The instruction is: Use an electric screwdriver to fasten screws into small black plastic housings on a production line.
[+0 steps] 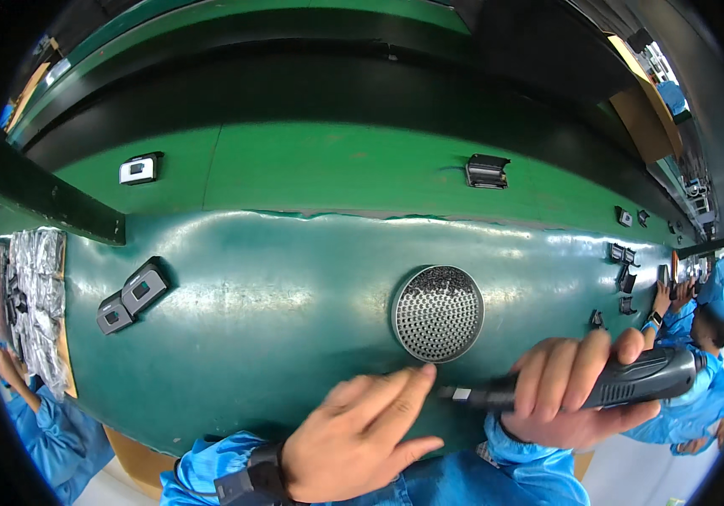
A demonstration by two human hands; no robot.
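Green tabletop (294, 329); powered screwdriver (651, 378) in right grip (569, 392), dish (440, 327) near left grip (362, 437).

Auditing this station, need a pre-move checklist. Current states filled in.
1. Power tool gripped in the right hand: ok.
2. Tool tip apart from the left hand: ok in this view, though the gap looks narrow.
3. Round dish sitting on the green bench: ok, small dark pieces heaped toward its far edge.
4. Housing at the tool tip: not ok, the two grey housings lie over on the left of the bench.
5. Small piece on the tool tip: cannot tell.
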